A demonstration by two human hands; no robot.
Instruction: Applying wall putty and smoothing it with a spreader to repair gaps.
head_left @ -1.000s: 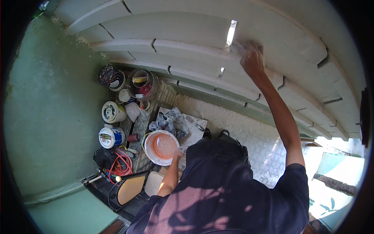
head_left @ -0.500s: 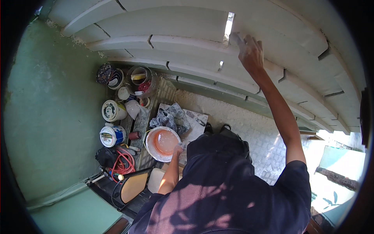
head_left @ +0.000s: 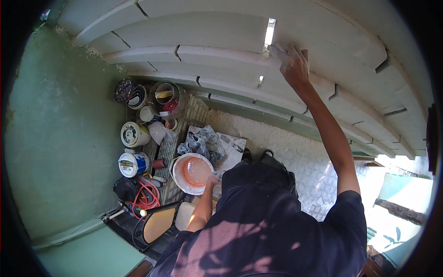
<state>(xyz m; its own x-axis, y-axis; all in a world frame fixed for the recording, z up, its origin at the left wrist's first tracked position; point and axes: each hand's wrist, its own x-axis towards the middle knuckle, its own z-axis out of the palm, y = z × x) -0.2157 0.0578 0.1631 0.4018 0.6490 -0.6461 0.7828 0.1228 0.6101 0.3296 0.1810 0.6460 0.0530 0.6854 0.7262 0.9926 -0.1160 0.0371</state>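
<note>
Near 2 labelled tubs (head_left: 133, 164), the left hand (head_left: 211, 180) grips a bucket (head_left: 193, 171), the right hand (head_left: 293, 64) a pale tool (head_left: 276, 49).

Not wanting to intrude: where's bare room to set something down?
The floor between the dark shoes and the pale wall looks bare. It's crowded along the green wall, with tubs and red hose, and beside the bucket at the left hand, where crumpled plastic lies.

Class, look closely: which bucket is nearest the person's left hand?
The white bucket with the orange interior, right at the left hand; the other buckets sit farther off, nearer the green wall.
</note>
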